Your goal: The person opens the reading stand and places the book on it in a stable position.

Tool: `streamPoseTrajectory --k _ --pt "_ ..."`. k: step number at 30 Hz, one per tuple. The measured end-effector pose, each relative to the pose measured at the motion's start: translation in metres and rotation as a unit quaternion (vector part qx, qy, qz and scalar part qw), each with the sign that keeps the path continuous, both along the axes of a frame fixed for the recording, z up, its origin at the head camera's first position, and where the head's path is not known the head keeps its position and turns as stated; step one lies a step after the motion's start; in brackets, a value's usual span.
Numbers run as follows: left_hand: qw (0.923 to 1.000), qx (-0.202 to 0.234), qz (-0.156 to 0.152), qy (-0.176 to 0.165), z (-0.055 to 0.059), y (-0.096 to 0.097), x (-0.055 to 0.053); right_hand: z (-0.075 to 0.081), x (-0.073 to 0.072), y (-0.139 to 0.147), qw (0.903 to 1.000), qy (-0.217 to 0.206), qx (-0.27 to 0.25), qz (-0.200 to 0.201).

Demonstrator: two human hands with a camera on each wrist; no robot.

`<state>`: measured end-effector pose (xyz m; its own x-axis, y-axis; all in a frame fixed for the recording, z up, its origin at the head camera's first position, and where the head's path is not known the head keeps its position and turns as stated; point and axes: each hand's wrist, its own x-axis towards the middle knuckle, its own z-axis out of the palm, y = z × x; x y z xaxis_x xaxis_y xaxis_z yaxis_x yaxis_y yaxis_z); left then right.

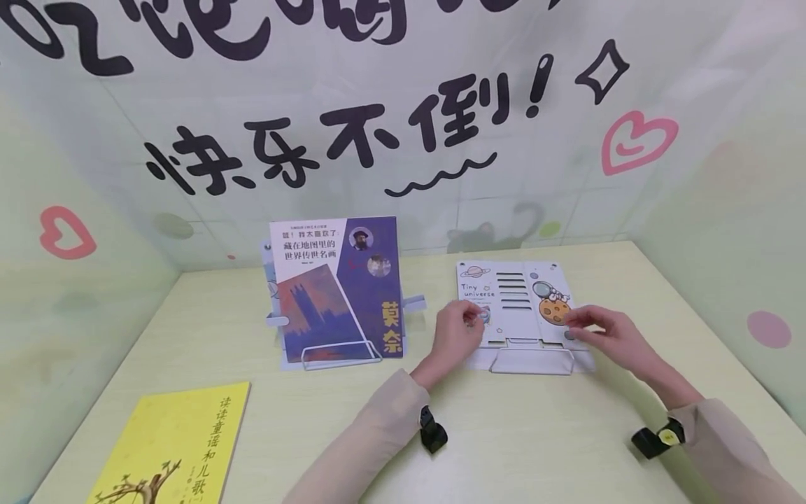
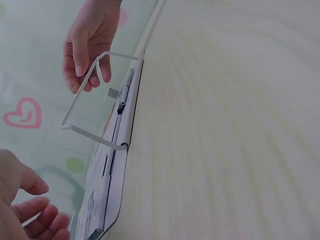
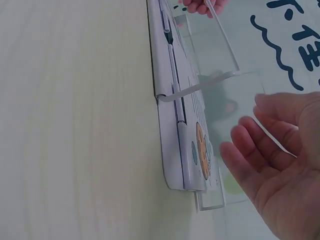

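Observation:
A white book stand [image 1: 520, 323] printed "Tiny universe" leans on the table at the right, with slots, an astronaut picture and a wire page holder [image 1: 532, 371] across its front. My left hand [image 1: 455, 334] is by its left side, fingers loosely bent. By the right edge is my right hand [image 1: 612, 337], its fingers curved too. Seen from the right wrist, the right hand [image 3: 282, 155] holds nothing and stays apart from the panel [image 3: 192, 150]. The left wrist view shows the left hand [image 2: 30, 205] with a gap between thumb and fingers. A small side tab [image 2: 112, 94] sticks out near the other hand.
Left of the stand, a purple and white book [image 1: 371, 315] rests on a second, blue stand [image 1: 277, 320] behind a wire holder [image 1: 342, 364]. A yellow book [image 1: 170, 434] lies at the front left of the table [image 1: 504, 448]. A printed backdrop [image 1: 352, 196] rises behind.

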<state>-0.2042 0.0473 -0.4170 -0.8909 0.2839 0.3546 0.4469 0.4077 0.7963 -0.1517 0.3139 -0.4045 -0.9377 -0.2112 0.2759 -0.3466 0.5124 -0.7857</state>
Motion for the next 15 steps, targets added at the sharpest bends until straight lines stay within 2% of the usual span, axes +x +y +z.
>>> streamPoseTrajectory --k 3,5,8,12,15 --pt "0.9961 -0.004 0.081 -0.033 -0.002 0.004 -0.006 0.003 -0.011 0.000 0.9962 0.024 0.026 -0.079" --pt "0.9927 -0.008 0.110 -0.049 -0.003 0.006 -0.010 0.003 -0.017 0.001 0.9895 0.031 0.055 -0.130" --pt "0.9884 -0.016 0.137 -0.063 -0.004 0.010 -0.016 0.003 -0.026 0.003 0.9789 0.007 0.081 -0.187" --pt "0.9830 -0.015 0.162 -0.086 -0.004 0.014 -0.022 0.000 -0.035 0.006 0.9711 -0.045 0.075 -0.222" --pt "0.9764 -0.012 0.182 -0.115 -0.006 0.015 -0.027 -0.002 -0.041 0.008 0.9697 -0.075 0.066 -0.223"
